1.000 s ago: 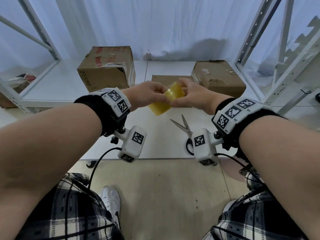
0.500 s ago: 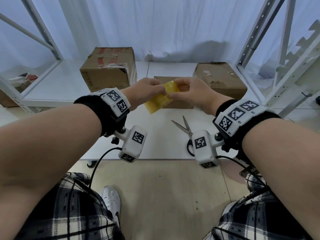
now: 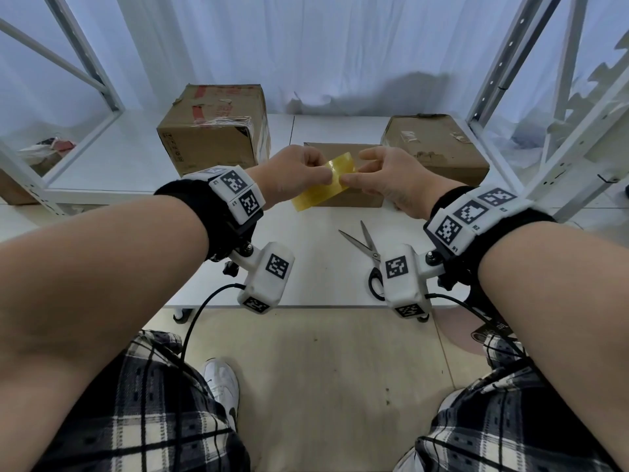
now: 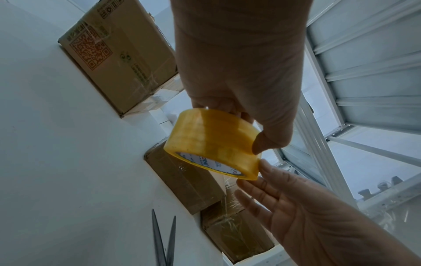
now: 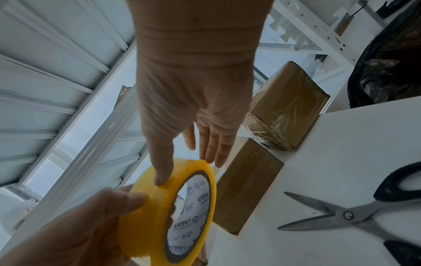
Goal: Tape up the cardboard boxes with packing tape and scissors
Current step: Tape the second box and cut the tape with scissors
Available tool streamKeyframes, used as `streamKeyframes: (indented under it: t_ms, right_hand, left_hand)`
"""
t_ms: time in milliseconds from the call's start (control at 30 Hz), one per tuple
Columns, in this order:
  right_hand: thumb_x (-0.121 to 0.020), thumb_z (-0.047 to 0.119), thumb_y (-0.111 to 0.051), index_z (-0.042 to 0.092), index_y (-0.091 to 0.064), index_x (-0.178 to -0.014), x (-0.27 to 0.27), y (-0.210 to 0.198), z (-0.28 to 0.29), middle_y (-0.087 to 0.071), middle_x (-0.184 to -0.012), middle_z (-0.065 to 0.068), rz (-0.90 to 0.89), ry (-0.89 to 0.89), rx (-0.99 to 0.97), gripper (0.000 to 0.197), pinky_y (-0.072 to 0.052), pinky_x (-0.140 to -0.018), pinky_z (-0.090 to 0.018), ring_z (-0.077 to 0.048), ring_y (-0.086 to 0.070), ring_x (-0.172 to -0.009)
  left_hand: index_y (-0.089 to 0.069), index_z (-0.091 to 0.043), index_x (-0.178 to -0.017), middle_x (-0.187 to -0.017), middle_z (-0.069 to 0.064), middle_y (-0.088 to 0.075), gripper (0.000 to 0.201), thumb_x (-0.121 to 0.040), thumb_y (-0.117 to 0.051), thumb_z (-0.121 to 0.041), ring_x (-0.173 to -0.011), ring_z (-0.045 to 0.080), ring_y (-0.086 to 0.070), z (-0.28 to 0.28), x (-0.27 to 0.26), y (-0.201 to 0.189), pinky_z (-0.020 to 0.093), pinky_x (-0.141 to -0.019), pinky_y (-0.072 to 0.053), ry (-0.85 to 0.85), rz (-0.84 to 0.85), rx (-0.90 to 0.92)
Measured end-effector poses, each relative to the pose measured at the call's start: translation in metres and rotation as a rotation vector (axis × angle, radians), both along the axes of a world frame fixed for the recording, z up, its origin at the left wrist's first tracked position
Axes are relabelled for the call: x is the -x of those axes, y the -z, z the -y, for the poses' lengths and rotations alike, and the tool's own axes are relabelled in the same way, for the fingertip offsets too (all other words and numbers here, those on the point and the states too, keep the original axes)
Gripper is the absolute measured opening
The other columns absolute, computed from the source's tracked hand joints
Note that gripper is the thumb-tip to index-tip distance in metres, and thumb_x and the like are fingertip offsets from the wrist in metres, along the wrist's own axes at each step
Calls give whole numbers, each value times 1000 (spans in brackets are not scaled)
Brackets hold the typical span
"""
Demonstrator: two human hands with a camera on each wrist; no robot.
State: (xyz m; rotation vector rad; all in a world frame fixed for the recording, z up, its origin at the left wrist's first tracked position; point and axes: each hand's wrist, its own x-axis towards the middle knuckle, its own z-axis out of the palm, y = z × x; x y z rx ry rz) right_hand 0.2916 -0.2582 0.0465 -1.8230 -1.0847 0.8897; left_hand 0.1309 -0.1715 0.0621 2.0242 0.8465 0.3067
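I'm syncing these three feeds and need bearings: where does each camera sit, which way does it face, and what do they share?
Head: on the head, facing forward and down at the table; both forearms, plaid legs, a shoe show.
Left wrist: under the left wrist, looking along the left hand gripping the tape roll.
Right wrist: under the right wrist, looking along the right hand, thumb on the roll.
Shared: all three show the roll, scissors and cardboard boxes.

tape roll (image 5: 170, 212) core: "CCTV" logo, repeated around the inside; smaller print unreadable
left wristband (image 3: 235, 192) tags: "L1", "L2", beside black-and-white square codes
right wristband (image 3: 473, 212) tags: "R1", "R2", "R3", likewise
tall box (image 4: 118, 59) side: orange QR code, handling symbols; fine print unreadable
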Motion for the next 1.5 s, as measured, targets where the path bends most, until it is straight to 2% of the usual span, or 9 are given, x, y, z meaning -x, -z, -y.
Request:
streamKeyframes:
  t_ms: [233, 567, 767, 900, 1000, 1167, 1333, 1433, 1500]
  right_hand:
    - [-58, 34, -90, 21, -30, -144, -1, -1, 4, -56, -124, -1, -182, -81, 51, 105, -47, -97, -38, -17, -56, -115]
    - [-59, 28, -91, 14, -37, -130, 13, -3, -1, -50, -124, -4, 377, -149, -15, 91, -48, -97, -40, -21, -52, -113]
    - [-66, 26, -86, 10, -45, -123, 25, -5, -1, -42, -118, -1, 506, -72, -169, 72, -43, -94, -32, -17, -45, -110]
    - [-63, 23, -88, 10, -38, -129, 25, -5, -3, -36, -121, -1, 485, -108, -214, 84, -41, -96, -30, -14, -38, -108]
    - [-58, 20, -90, 13, -38, -118, 25, -3, -5, -36, -113, 0, 464, -84, -247, 79, -45, -90, -31, -15, -39, -102]
    - [-55, 21, -91, 16, -35, -104, 21, 2, -8, -38, -104, 0, 438, -73, -252, 74, -45, -76, -28, -15, -41, -91]
    - [-63, 16, -86, 13, -32, -102, 21, 2, -9, -41, -83, 5, 354, -114, -283, 66, -42, -60, -15, -8, -41, -70]
    - [-57, 24, -86, 19, -31, -103, 23, 2, -14, -43, -104, -5, 362, -86, -334, 71, -49, -78, -33, -23, -48, -95]
    - [-61, 20, -85, 18, -32, -102, 23, 2, -14, -41, -106, -5, 368, -61, -339, 67, -48, -83, -38, -23, -45, -100]
  left_hand:
    - [-61, -13, -91, -89, 3, -62, 19, -73, -63, -19, -84, 15, -56, 3, 2, -4, 27, -78, -44, 88, 78, 119]
    - [-65, -18, -99, -104, 10, -67, 10, -95, -57, -23, -99, 26, -62, 8, -1, 1, 45, -96, -48, 110, 58, 192]
    - [-66, -10, -106, -113, 19, -66, 19, -94, -59, -22, -109, 36, -61, 3, 2, -4, 55, -99, -46, -2, 97, 187]
    - [-69, -12, -99, -110, 19, -67, 16, -87, -68, -23, -106, 36, -62, 5, 1, -8, 54, -98, -47, 17, 82, 147]
    - [-68, -3, -101, -107, 22, -66, 40, -73, -74, -31, -104, 38, -61, 5, -1, -8, 53, -98, -46, -26, 76, 98]
    - [-64, 10, -100, -107, 29, -61, 39, -83, -72, -24, -83, 26, -55, 5, -1, -5, 48, -88, -48, -37, 68, 23]
    - [-69, 4, -95, -102, 29, -64, 33, -83, -72, -27, -82, 26, -59, 5, -1, -10, 49, -88, -50, -58, 73, 16]
    - [-69, 3, -97, -100, 25, -66, 31, -84, -71, -25, -79, 23, -57, 3, -4, -10, 40, -77, -51, -74, 75, 1]
    - [-69, 2, -98, -101, 25, -67, 30, -84, -71, -25, -83, 27, -60, 3, -5, -9, 45, -84, -52, -69, 87, -11]
